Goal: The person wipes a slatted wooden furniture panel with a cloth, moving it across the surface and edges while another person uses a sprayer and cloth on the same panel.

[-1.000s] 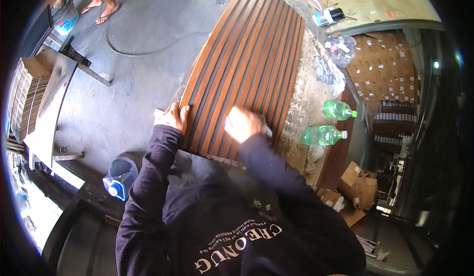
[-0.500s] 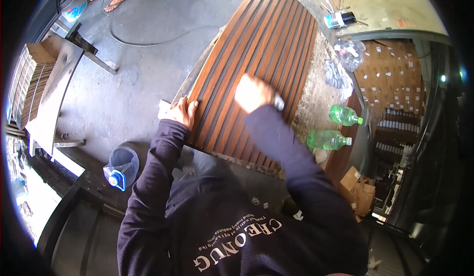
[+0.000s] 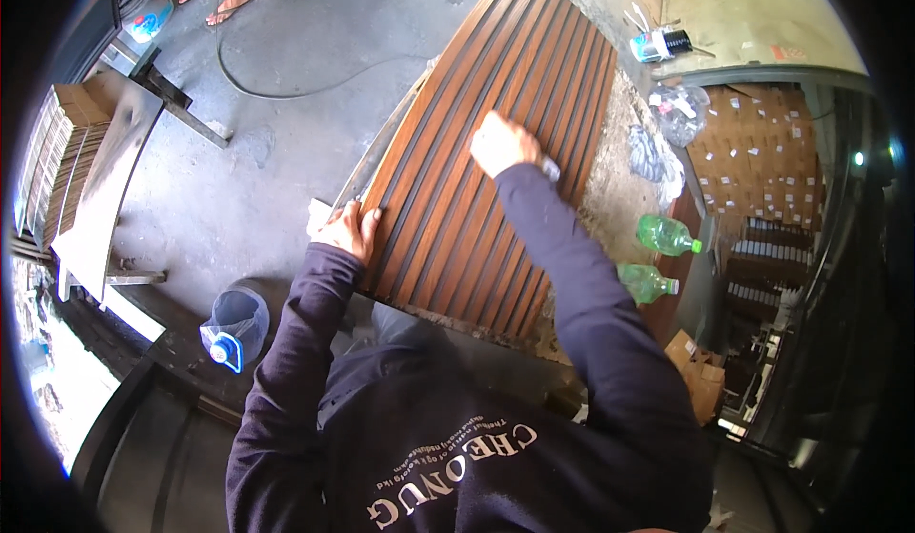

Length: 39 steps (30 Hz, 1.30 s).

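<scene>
A long brown wood-look panel (image 3: pixel 448 190) with raised slats and dark grooves lies in front of me, running away toward the far edge. At its near left corner, my left hand (image 3: pixel 349 234) grips the panel's edge, fingers bent over it. My right hand (image 3: pixel 505 142) is closed in a fist over the middle of the slats. Whatever it may hold is hidden inside the fingers. A pale band shows at my right wrist.
Two green bottles (image 3: pixel 667 235) lie right of the panel, near crumpled plastic bags (image 3: pixel 679 113). A cut clear jug (image 3: pixel 238 318) with a blue handle stands at left. Stacked brown strips (image 3: pixel 71 152) rest on a bench (image 3: pixel 119 142). Another person's feet (image 3: pixel 229 4) show far left.
My right hand has moved a little farther up the panel and to the right, still closed. My left hand stays at the panel's edge.
</scene>
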{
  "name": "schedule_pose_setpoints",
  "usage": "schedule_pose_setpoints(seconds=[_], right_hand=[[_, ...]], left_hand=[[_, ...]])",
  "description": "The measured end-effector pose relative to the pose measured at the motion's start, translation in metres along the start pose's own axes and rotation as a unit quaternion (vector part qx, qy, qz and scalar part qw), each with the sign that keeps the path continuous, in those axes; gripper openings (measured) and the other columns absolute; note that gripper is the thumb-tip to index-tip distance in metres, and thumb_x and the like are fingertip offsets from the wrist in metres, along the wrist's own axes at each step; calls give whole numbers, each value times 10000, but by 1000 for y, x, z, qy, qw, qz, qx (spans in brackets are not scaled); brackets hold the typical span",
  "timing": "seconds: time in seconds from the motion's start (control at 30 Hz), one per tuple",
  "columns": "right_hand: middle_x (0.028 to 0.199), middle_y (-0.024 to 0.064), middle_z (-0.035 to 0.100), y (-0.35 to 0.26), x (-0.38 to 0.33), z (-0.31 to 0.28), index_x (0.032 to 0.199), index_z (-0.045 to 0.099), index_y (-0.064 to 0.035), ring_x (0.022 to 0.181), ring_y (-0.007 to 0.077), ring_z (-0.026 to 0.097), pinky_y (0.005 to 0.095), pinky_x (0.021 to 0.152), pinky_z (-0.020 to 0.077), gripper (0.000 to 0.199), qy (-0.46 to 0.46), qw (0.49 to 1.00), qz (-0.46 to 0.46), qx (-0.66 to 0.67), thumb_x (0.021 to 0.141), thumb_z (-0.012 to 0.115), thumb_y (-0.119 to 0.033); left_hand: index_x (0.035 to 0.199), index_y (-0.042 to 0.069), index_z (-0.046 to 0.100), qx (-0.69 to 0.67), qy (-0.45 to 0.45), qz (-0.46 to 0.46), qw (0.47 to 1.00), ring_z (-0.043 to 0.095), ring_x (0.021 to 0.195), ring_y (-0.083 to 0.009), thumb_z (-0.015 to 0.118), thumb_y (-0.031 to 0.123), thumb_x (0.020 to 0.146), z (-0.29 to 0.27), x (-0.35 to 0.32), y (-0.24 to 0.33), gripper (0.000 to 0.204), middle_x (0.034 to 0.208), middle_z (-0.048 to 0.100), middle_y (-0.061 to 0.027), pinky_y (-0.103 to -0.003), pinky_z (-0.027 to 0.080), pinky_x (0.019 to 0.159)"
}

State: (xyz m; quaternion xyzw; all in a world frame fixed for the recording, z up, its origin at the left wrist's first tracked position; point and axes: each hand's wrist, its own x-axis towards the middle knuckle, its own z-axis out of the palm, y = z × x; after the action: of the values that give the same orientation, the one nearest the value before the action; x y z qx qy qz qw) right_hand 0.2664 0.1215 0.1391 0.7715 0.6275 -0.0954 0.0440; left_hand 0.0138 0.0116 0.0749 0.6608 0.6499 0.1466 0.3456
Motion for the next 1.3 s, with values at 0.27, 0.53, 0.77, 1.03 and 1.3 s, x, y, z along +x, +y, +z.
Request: schedule_pose_setpoints(seconds=[0.27, 0.53, 0.77, 1.03, 1.3], right_hand=[[734, 152, 590, -22, -54, 12, 830, 547, -101, 662, 325, 585, 425, 610, 475, 169, 139, 984, -78, 75, 768, 559, -257], [512, 71, 511, -17, -144, 33, 712, 490, -129, 410, 269, 533, 413, 375, 418, 145, 75, 951, -258, 152, 702, 573, -247], [541, 42, 535, -14, -66, 32, 784, 519, -125, 447, 194, 525, 372, 426, 445, 143, 21, 996, -22, 87, 784, 543, -266], [593, 64, 572, -64, -204, 76, 722, 523, -144, 497, 260, 573, 407, 444, 440, 126, 92, 965, -159, 188, 719, 593, -248], [808, 87, 630, -51, -312, 39, 924, 582, -72, 769, 205, 617, 325, 695, 453, 267, -48, 831, -167, 529, 794, 644, -297]], left_hand=[[987, 29, 543, 50, 216, 184, 958, 592, 593, -420, 514, 374, 881, 26, 12, -37, 363, 663, 599, -242, -521, 475, 537], [864, 66, 519, 2, 45, 29, 999, 581, 755, -466, 445, 417, 904, -2, -14, 6, 361, 791, 614, -257, -546, 458, 669], [908, 66, 529, 13, 34, 32, 999, 579, 798, -474, 410, 455, 912, -2, -6, 10, 407, 822, 617, -262, -546, 457, 698], [878, 63, 578, -1, 71, 29, 997, 591, 796, -463, 400, 503, 903, 4, 3, 9, 476, 811, 627, -253, -532, 467, 700], [1146, -10, 492, -41, 249, 244, 936, 549, 933, -391, 533, 278, 885, -8, -28, -2, 391, 1037, 564, -212, -443, 449, 815]])
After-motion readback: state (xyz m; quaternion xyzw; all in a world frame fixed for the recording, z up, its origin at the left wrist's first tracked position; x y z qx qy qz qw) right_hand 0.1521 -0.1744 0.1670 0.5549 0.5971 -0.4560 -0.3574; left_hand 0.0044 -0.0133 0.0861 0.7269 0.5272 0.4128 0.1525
